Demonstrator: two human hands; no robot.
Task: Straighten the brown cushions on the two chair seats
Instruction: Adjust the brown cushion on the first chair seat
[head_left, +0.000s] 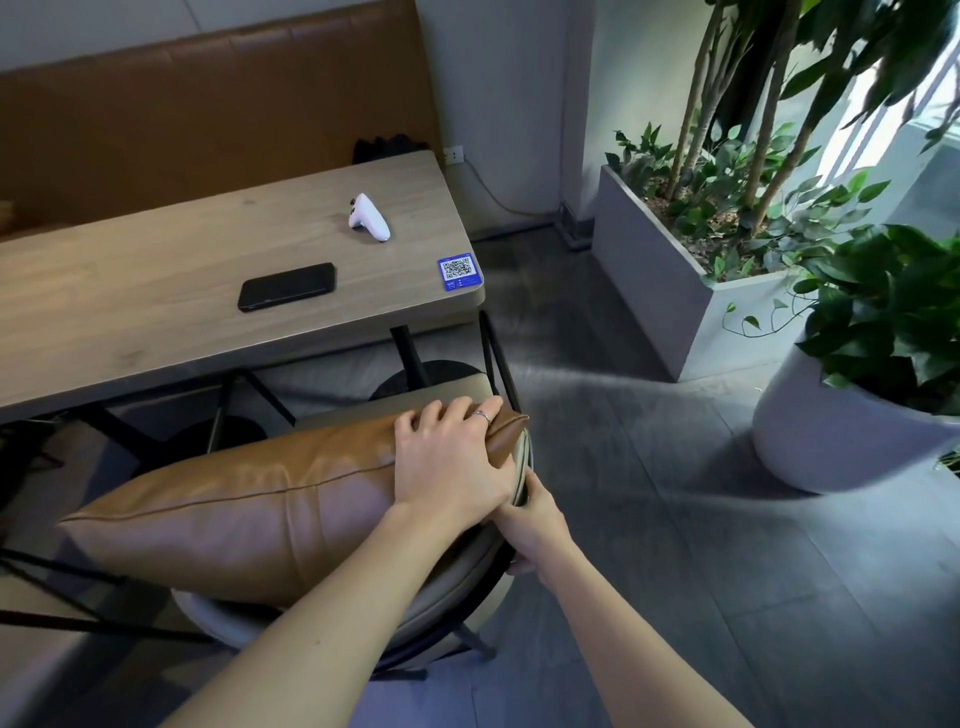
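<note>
A brown leather cushion (249, 509) lies lengthwise across the grey seat of a round chair (457, 587) tucked under the table. Its right corner sticks out past the chair's rim. My left hand (447, 462) lies over the cushion's right end with fingers spread and wrapped over its top edge; a ring shows on one finger. My right hand (530, 525) is just below it, closed around the chair's grey rim on the right side. Only this one cushion is in view.
A wooden table (156, 322) carries a black phone (287, 286), a white controller (369, 217) and a blue QR sticker (458, 273). A brown bench back (208, 104) runs behind it. A grey planter (654, 291) and a white plant pot (831, 431) stand at right.
</note>
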